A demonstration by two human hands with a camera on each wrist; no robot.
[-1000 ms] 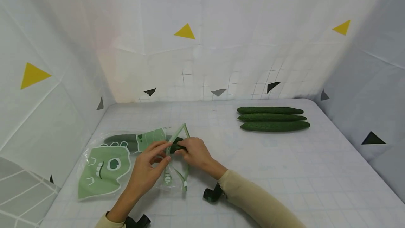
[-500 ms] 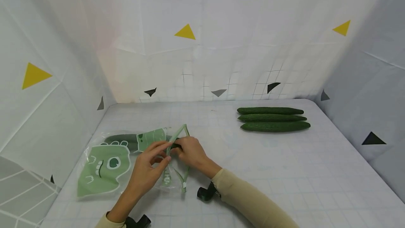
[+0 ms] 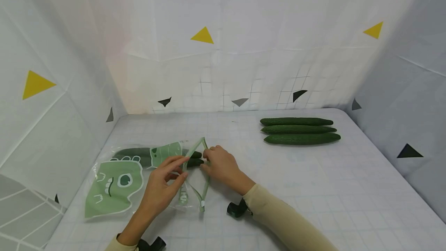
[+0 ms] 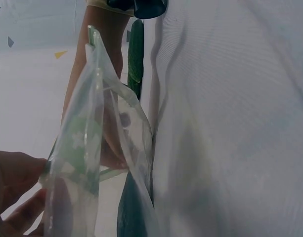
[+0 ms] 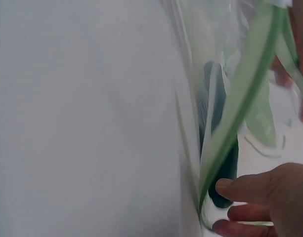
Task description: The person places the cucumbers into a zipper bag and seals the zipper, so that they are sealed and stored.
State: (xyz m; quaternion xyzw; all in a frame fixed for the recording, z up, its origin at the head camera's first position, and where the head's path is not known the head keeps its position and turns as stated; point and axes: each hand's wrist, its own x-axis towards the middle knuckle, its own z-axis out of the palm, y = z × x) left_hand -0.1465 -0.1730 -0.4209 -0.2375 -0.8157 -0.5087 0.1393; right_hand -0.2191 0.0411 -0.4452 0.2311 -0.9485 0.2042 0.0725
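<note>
A clear zip bag with a green cartoon print lies on the left of the table, its green-edged mouth spread toward the right. Inside are two cucumbers, whose dark ends show at the opening. My left hand pinches the near side of the bag's mouth between thumb and fingers. At the opening, my right hand stands just beyond the cucumber ends, thumb and fingers apart. In the right wrist view its thumb overlaps a cucumber end; contact is unclear. A white slider sits on the bag's zip.
Three more cucumbers lie side by side at the back right of the white table. White sheets with yellow and black triangles hang behind and at both sides. A black wrist camera hangs under my right wrist.
My right hand pushed the cucumber leftward into the bag's mouth, then let go and drew back slightly right, uncovering both ends. The left hand kept its pinch on the bag.
</note>
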